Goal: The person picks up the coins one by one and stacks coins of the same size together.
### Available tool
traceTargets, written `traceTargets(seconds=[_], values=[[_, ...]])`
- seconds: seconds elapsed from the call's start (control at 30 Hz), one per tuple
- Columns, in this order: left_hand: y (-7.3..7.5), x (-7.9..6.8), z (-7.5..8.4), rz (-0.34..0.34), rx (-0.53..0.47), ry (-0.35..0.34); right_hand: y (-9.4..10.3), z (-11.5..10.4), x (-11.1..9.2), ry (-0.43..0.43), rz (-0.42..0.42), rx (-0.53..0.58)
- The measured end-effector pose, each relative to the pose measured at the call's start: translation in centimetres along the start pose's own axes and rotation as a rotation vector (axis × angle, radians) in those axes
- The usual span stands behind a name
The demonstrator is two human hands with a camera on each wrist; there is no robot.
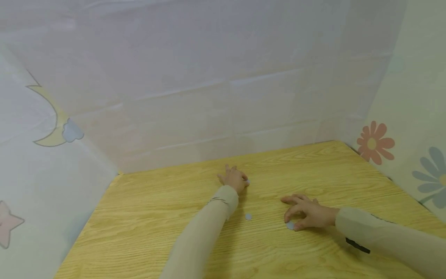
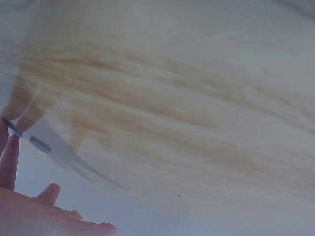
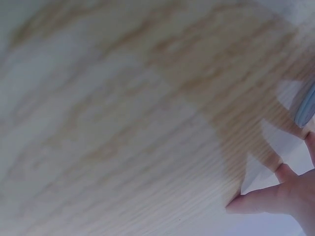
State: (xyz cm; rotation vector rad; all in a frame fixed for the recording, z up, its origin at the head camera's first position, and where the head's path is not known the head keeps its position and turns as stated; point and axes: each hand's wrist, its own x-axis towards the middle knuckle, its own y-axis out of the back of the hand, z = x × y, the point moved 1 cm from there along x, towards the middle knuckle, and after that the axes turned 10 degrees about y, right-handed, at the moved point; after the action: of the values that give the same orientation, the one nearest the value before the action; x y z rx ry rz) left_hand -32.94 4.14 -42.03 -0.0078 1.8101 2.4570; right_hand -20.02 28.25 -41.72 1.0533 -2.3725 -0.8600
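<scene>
- Your left hand point(image 1: 234, 179) reaches toward the back of the wooden table point(image 1: 146, 217), thumb and finger pinching the far disc point(image 1: 247, 181); the other fingers spread loosely.
- Your right hand point(image 1: 310, 213) is nearer you and further right, with its thumb and a finger pinching the near disc point(image 1: 290, 224) from either side; the remaining fingers reach outward.
- You have a loose disc point(image 1: 248, 216) lying flat on the table between your two hands, touching neither.
- In your left wrist view, a second disc shape point(image 2: 40, 144) shows just beside the pinched one; you cannot tell whether it is the loose one.
- Both your sleeves point(image 1: 202, 232) are pale, and a dark strip point(image 1: 357, 245) shows beneath the right one.
- Ahead of you is a creased pale wall point(image 1: 209, 77); a red flower point(image 1: 372, 143) marks the right side, a yellow moon point(image 1: 52, 116) the left.
</scene>
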Motion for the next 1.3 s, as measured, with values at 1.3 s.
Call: traceTargets(seconds=[1.3], values=[[0.04, 0.55, -0.17, -0.026, -0.034, -0.001, 0.01, 0.16, -0.15, -0.003, -0.005, -0.026]])
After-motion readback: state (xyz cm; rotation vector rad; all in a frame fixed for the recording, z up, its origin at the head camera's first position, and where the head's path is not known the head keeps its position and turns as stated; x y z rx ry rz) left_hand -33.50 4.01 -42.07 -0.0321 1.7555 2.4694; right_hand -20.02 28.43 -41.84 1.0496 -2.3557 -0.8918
